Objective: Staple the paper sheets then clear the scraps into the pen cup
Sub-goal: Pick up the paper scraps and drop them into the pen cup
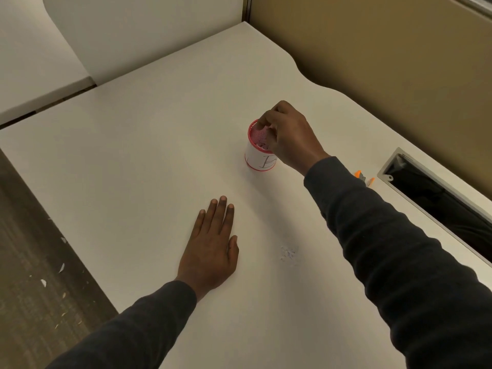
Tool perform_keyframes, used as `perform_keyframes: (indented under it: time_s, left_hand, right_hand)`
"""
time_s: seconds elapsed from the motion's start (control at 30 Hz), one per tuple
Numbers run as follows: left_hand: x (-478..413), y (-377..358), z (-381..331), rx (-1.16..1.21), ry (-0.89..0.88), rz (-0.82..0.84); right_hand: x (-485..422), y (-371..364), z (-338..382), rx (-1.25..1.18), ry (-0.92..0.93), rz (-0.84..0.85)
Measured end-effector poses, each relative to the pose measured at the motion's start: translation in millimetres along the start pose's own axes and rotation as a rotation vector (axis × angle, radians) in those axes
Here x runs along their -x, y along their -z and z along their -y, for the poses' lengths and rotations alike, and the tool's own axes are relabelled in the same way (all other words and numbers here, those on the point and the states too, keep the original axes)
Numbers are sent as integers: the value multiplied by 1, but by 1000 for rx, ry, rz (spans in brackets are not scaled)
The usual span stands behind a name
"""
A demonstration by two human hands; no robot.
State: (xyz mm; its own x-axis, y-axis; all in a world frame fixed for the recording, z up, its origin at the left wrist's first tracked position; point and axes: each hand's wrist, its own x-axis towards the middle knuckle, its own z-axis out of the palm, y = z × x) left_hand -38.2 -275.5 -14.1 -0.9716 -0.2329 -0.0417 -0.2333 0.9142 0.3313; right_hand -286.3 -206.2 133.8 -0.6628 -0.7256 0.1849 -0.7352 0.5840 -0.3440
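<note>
Right hand at the top of the pen cup, left hand flat on the table.

The red pen cup with a white paper round it stands upright on the white table, at 1 o'clock from the left hand. The right hand is over the cup's open top, its fingers curled down and bunched at the rim; I cannot tell if they pinch anything. The left hand lies flat, fingers straight and released, holding nothing. A small heap of paper scraps lies on the table at 3 o'clock from the left hand, not touching it. A small orange thing peeks out by the right sleeve, at 3 o'clock from the cup. More white bits lie on the floor at 9 o'clock.
</note>
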Motion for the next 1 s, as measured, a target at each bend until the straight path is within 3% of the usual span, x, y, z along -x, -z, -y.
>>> perform_keyframes:
  time_s: [0.3,0.4,0.5,0.57,0.63,0.7,1.0]
  left_hand:
    - [0,1,1,7,2,-8]
    - [0,0,1,2,-2,-8]
    - [0,0,0,4,-1,-9]
    - [0,0,0,-1,-1,-7]
    - [0,1,0,-8,3,-3]
    - [0,1,0,-11,2,-5]
    - [1,-1,1,-17,-8,-15]
  right_hand:
    - [2,-5,-8,12,55,47]
    - [13,-6,-17,-100,-4,-190]
    - [37,-18,-42,-168,-264,-401]
    - [57,-36,-59,-142,-467,-328]
    - [73,-56,-65,-47,-532,-131]
    - [84,-70,-57,44,-479,23]
    - [156,-72,11,30,-112,327]
